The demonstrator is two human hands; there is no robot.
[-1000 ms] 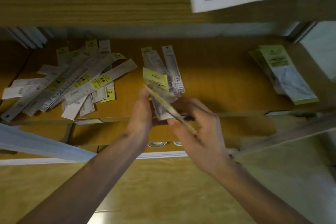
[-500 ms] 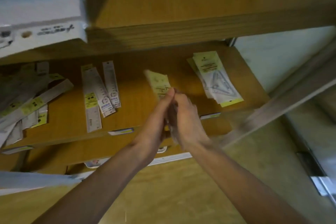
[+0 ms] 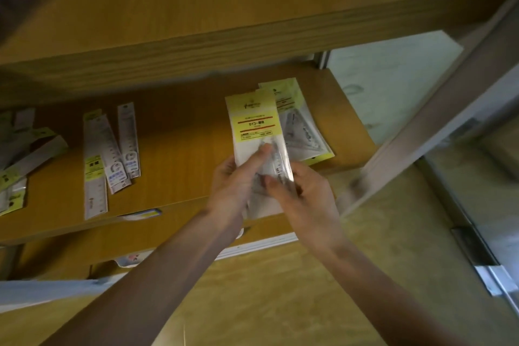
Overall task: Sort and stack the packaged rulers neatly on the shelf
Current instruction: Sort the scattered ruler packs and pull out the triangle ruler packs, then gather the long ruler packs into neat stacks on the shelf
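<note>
Above the shelf (image 3: 179, 146), both hands' fingers around a ruler packet (image 3: 257, 132).

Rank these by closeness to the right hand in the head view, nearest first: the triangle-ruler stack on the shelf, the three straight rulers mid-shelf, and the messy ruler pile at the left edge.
1. Triangle-ruler stack: just above the right hand, at the shelf's right end.
2. Three straight rulers: mid-shelf, beyond the left hand.
3. Messy ruler pile: far left edge of the shelf.

Dim warm light falls on a wooden shelf unit (image 3: 179, 149) with a pale metal upright (image 3: 438, 123); the floor (image 3: 280, 289) below looks like wood.
</note>
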